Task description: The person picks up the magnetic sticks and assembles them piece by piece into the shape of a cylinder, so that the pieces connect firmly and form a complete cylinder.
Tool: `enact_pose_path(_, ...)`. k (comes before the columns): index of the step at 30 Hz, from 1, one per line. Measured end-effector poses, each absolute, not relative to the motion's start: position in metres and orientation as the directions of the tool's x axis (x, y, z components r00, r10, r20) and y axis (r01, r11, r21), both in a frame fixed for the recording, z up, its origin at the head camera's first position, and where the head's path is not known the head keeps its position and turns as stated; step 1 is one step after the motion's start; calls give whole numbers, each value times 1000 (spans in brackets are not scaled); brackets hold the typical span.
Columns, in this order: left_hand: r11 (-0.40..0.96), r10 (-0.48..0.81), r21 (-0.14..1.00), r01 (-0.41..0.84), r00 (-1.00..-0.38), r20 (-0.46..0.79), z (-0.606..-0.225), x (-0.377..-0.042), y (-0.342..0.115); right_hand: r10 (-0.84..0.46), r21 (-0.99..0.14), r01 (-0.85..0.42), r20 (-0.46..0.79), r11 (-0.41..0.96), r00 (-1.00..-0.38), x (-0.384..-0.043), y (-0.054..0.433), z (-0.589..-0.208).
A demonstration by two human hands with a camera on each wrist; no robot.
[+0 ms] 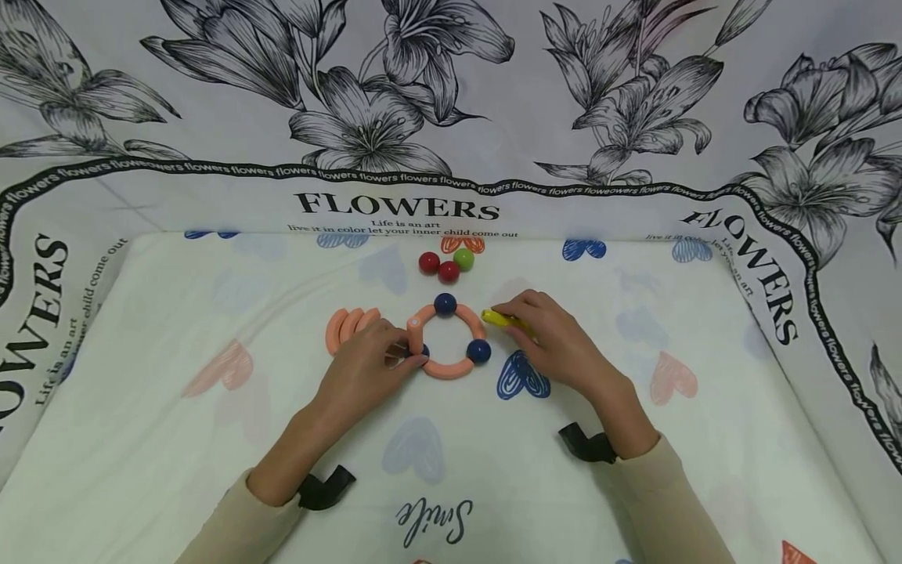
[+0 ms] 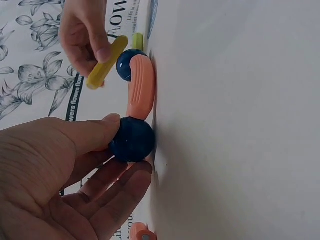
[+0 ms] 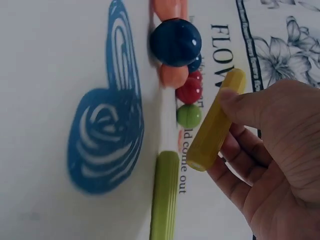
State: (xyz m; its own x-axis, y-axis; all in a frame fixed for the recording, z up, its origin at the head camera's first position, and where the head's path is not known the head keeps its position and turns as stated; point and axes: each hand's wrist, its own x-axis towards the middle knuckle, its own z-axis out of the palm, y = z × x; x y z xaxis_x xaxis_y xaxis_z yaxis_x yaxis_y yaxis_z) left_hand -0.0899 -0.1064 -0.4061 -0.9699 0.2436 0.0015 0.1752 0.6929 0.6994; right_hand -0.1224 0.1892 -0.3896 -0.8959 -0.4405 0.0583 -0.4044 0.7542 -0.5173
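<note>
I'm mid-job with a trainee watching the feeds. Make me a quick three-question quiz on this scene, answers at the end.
1. What colour is the stick in the right hand? A: white. B: yellow. C: purple.
2. True or false: two red balls and a green ball lie outside the coral ring.
3. What is the left hand holding?

Key:
1. B, yellow.
2. True.
3. A dark blue ball, one of three on the ring.
</note>
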Motion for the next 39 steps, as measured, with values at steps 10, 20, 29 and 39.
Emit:
enact_pose_path(10, 689, 258, 699, 192, -966, 10, -406, -99, -108, -459, -640, -441, 151, 629, -875, -147, 158, -377)
enact_pose_path(20, 689, 278, 690, 222, -960, 30, -409, -99, -109, -399, -722, -436, 238, 537, -886, -165, 128, -374)
enact_pose_path(29, 689, 276, 690, 223, -961, 35, -409, -96, -108, -340, -758, -430, 288, 490, -895, -167, 122, -377)
enact_pose_path(39, 712, 268, 672, 205, -963, 10, -406, -97, -106, -301, -797, -417, 307, 438, -903, -172, 119, -387)
